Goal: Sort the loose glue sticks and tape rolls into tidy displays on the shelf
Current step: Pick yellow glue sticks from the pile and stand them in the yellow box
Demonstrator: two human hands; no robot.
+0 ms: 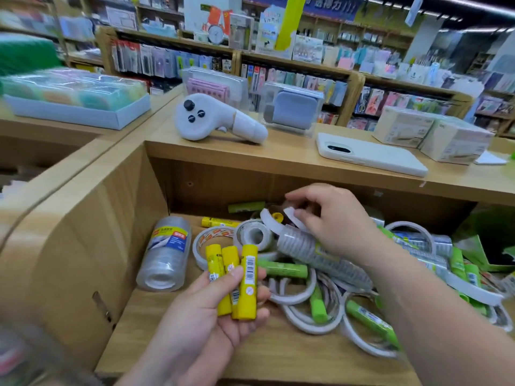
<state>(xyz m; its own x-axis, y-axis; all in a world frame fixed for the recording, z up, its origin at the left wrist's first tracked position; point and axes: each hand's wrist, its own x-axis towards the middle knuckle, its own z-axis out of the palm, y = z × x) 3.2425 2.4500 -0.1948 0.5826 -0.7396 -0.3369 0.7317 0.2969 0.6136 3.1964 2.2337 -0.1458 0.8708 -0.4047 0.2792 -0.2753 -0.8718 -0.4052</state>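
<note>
Above the shelf (156,324), the left hand (211,316) lies palm up, thumb and fingers curled round three upright yellow glue sticks (246,280), while the right hand (337,227) reaches palm down into the heap of tape rolls (295,295) and green glue sticks (281,268), fingertips pinching a white tape roll (291,214).

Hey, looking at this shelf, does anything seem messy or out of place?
Yes. On the lower shelf, tape rolls and green glue sticks lie tangled in one heap, pointing every way. On the top board, a white controller and a phone sit beside boxed stock; they look like personal items.
</note>
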